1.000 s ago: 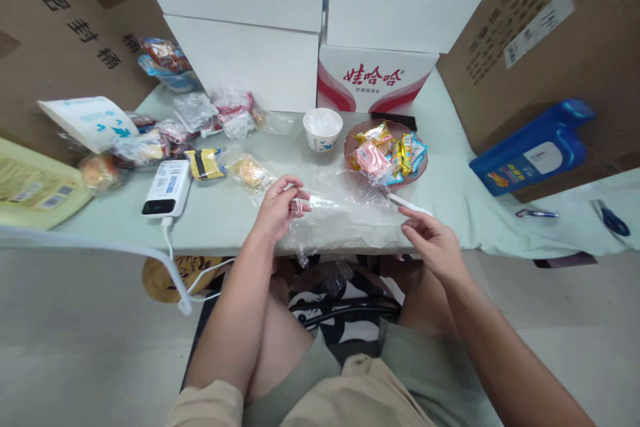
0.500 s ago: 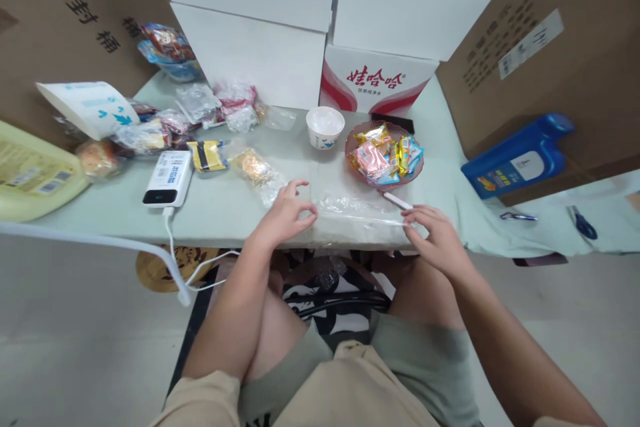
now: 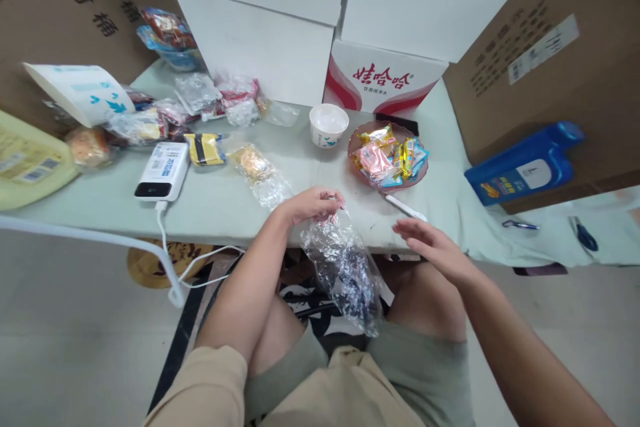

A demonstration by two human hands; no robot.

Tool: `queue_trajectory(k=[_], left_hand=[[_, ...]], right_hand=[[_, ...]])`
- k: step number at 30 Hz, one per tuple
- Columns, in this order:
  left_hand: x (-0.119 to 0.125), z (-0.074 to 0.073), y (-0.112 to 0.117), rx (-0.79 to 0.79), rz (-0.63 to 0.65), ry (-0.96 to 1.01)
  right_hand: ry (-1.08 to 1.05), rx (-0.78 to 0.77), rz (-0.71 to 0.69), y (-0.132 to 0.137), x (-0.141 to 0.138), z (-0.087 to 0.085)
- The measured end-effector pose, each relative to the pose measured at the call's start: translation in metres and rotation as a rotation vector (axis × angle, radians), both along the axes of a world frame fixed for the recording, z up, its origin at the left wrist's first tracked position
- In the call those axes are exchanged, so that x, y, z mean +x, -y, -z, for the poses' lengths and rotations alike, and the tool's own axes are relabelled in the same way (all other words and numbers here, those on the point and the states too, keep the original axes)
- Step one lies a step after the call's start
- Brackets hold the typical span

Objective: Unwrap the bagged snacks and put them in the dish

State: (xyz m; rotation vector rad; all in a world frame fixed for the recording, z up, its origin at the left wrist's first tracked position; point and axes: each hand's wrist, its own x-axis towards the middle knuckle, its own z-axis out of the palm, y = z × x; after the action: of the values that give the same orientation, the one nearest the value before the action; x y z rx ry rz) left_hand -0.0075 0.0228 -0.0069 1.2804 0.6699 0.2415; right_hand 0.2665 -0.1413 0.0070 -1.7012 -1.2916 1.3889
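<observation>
Pinched in my left hand (image 3: 316, 205) is a crinkled clear plastic bag (image 3: 345, 267), which hangs over the table's front edge above my lap. My right hand (image 3: 433, 247) is held apart from the bag with its fingers stretched out, nothing in them. Just beyond its fingertips lies a slim white stick-like object (image 3: 405, 207). A pinkish glass dish (image 3: 367, 181) behind it holds several wrapped snacks. Left of the dish stands a white paper bowl (image 3: 329, 125). A wrapped pastry (image 3: 256, 165) in clear film lies beyond my left hand.
On the left are a white power bank (image 3: 164, 173) with a cable, a yellow packet (image 3: 206, 149), several wrapped snacks, a tipped paper cup (image 3: 83, 93) and a pale yellow bottle (image 3: 30, 163). A blue bottle (image 3: 525, 167) leans at right, near scissors (image 3: 584, 235). Boxes wall the back and sides.
The clear plastic bag, flat on the table before, has been lifted by my left hand and now dangles over my lap. My right hand has let go of it and opened.
</observation>
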Motion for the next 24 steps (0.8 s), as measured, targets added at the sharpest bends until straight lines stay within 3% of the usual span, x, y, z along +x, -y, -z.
queue_trajectory(k=[2, 4, 7, 9, 11, 13, 15, 20, 24], left_hand=[[-0.002, -0.002, -0.002, -0.061, 0.016, 0.046], [-0.01, -0.003, -0.008, -0.154, 0.022, 0.108], [-0.025, -0.001, -0.023, -0.309, -0.164, 0.304], [-0.032, 0.001, -0.031, -0.377, -0.411, 0.479], [-0.032, 0.002, -0.031, -0.438, -0.541, 0.565], [-0.027, 0.001, -0.026, -0.495, -0.478, 0.52], [-0.018, -0.001, -0.017, -0.491, -0.368, 0.406], [-0.007, -0.005, -0.003, -0.238, -0.459, 0.067], [-0.011, -0.002, -0.006, -0.215, -0.461, 0.043]], right_hand=[[-0.165, 0.034, -0.114, -0.028, -0.025, 0.006], [-0.3, -0.087, -0.303, -0.051, -0.056, 0.012], [-0.385, -0.169, -0.457, -0.074, -0.093, 0.013], [-0.411, -0.087, -0.355, -0.085, -0.106, 0.009], [-0.404, 0.029, -0.14, -0.096, -0.11, 0.005], [-0.347, 0.125, 0.083, -0.105, -0.11, 0.004], [-0.279, 0.149, 0.216, -0.11, -0.108, 0.005], [-0.249, -0.011, 0.197, -0.104, -0.101, 0.015], [-0.202, -0.005, 0.253, -0.101, -0.093, 0.024]])
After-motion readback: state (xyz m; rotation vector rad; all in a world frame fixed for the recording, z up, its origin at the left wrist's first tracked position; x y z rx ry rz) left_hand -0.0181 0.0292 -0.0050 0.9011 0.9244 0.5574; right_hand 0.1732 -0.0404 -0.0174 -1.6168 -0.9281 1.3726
